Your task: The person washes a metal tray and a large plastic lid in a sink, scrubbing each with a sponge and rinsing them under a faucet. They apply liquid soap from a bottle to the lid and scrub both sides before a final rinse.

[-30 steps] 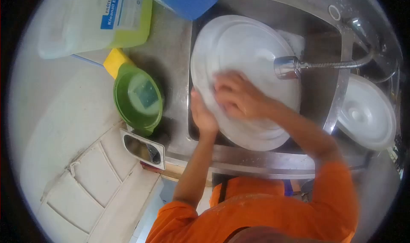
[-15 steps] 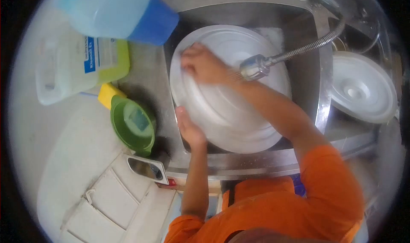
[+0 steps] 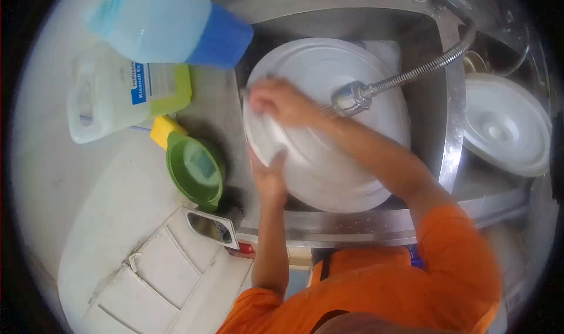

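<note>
A large white round lid (image 3: 364, 128) leans in the metal sink, ringed by shallow ridges. My left hand (image 3: 270, 181) grips its left rim, thumb on the upper face and fingers hidden behind the edge. Against the lid's upper left surface, my right hand (image 3: 282, 101) is curled and blurred by motion; whatever may be inside its fingers is hidden. A chrome spray head (image 3: 351, 98) on a flexible hose hangs over the lid, and thin streams of water fall from it by my right wrist.
A second white lid (image 3: 505, 128) rests right of the sink. Along the left counter are a blue bottle (image 3: 220, 34), a cleaner canister (image 3: 120, 99), a yellow sponge (image 3: 166, 130) and a green bowl (image 3: 194, 169) holding liquid. The metal sink rim (image 3: 449, 140) surrounds the work area.
My left thumb has come over the lid's rim, where the hand lay against the edge before. My right hand has shifted slightly on the lid. The whole view has moved a little rightward.
</note>
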Demonstrator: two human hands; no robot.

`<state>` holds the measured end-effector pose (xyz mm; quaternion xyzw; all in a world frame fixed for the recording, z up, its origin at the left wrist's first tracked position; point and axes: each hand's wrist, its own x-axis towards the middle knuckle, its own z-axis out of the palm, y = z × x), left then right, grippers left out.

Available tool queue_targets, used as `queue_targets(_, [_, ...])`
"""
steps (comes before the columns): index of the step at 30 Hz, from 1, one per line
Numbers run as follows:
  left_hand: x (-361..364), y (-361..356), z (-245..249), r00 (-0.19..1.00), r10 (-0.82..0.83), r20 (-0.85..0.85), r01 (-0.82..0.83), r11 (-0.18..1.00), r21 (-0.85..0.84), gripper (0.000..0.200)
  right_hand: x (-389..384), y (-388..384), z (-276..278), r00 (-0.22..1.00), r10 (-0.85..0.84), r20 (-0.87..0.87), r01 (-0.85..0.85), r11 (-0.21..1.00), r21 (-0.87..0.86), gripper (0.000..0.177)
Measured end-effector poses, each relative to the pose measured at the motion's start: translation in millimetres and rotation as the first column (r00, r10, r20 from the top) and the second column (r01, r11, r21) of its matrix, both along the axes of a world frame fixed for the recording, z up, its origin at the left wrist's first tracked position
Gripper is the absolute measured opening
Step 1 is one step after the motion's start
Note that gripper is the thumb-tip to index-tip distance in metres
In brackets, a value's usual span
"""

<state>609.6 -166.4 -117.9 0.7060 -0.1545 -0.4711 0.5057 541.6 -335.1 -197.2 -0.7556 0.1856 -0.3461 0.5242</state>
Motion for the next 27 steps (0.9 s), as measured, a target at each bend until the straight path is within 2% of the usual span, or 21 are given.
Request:
queue_targets(1, [0.7,0.7,3.3,1.0,0.011,0.007,-0.011,1.0,-0.006,0.078,0.3,16.8,20.9,0.979,0.118,0.164,-0.119,0.993,0.0,0.011])
queue_targets(2, [-1.0,1.9,6.5,0.997,-0.037,0.07,0.039,0.999,-0.024,0.079,1.4,23.8,27.1,0.976,0.133,0.172,-0.133,0.991,-0.008,0.011])
queue_targets(3, [-4.8,3.4,8.3,0.988,-0.08,0.134,0.085,0.996,-0.035,0.079,-0.8,29.2,28.7,0.982,0.082,0.169,-0.068,0.994,-0.091,0.013])
queue_targets(4, [-9.7,6.8,10.1,0.99,-0.045,0.13,0.051,0.998,-0.039,0.076,-1.4,34.2,29.4,0.985,0.03,0.17,-0.002,0.987,-0.163,0.015])
queue_targets(5, [-14.9,8.6,14.8,0.991,-0.03,0.132,0.034,0.999,-0.032,0.076,3.0,21.6,23.4,0.984,0.046,0.173,-0.018,0.988,-0.156,0.015])
queue_targets(7, [-26.9,-0.1,33.1,0.979,-0.069,0.194,0.069,0.998,0.009,0.074,17.9,-25.4,7.1,0.992,-0.102,0.076,0.115,0.977,-0.177,0.012])
queue_targets(8, [-36.2,-7.0,47.7,0.989,-0.055,0.135,0.055,0.998,0.002,0.073,16.9,-28.7,11.1,0.993,-0.085,0.08,0.098,0.979,-0.181,0.012])
queue_targets(10, [-43.7,-2.7,50.7,0.987,-0.068,0.147,0.075,0.996,-0.04,0.071,8.3,-38.0,28.2,0.989,-0.145,-0.04,0.139,0.981,-0.137,0.015])
queue_targets(11, [-45.3,-3.9,51.7,0.983,-0.096,0.159,0.112,0.99,-0.09,0.07,0.8,-27.7,39.6,0.989,-0.143,-0.038,0.136,0.979,-0.153,0.015])
queue_targets(13, [-43.5,4.2,44.2,0.994,-0.055,0.095,0.061,0.996,-0.063,0.068,-17.5,17.7,69.5,0.987,0.116,0.108,-0.065,0.918,-0.391,0.015])
queue_targets(14, [-40.5,7.9,36.4,0.96,-0.113,0.258,0.141,0.986,-0.093,0.069,-16.7,14.9,68.9,0.986,0.13,0.105,-0.078,0.914,-0.398,0.015])
queue_targets(15, [-40.4,10.2,32.1,0.897,-0.155,0.415,0.216,0.971,-0.104,0.07,-15.7,12.0,67.1,0.971,0.2,0.128,-0.139,0.916,-0.377,0.014])
queue_targets(16, [-44.6,7.2,39.0,0.977,-0.057,0.205,0.076,0.993,-0.085,0.067,-15.3,13.2,64.7,0.952,0.265,0.153,-0.2,0.917,-0.344,0.013])
queue_targets(18, [-47.8,6.6,44.0,0.985,-0.064,0.159,0.078,0.994,-0.077,0.067,2.4,-31.5,39.1,0.974,0.195,0.118,-0.164,0.959,-0.232,0.016])
queue_targets(20, [-51.0,2.2,54.1,0.99,-0.09,0.104,0.103,0.987,-0.124,0.066,6.4,-68.8,17.0,0.999,-0.035,-0.025,0.031,0.988,-0.153,0.034])
queue_targets(21, [-50.3,1.4,54.8,0.99,-0.09,0.106,0.103,0.986,-0.127,0.066,6.2,-79.6,7.9,0.999,-0.036,-0.023,0.032,0.987,-0.157,0.034])
queue_targets(23, [-48.8,1.8,55.5,0.984,-0.126,0.127,0.138,0.986,-0.094,0.067,4.8,-87.6,-10.1,0.942,-0.243,-0.231,0.259,0.965,0.038,0.038])
queue_targets(27, [-43.5,4.9,48.0,0.98,-0.151,0.13,0.169,0.975,-0.142,0.069,1.2,-76.3,-2.2,0.93,-0.163,-0.329,0.211,0.971,0.116,0.039])
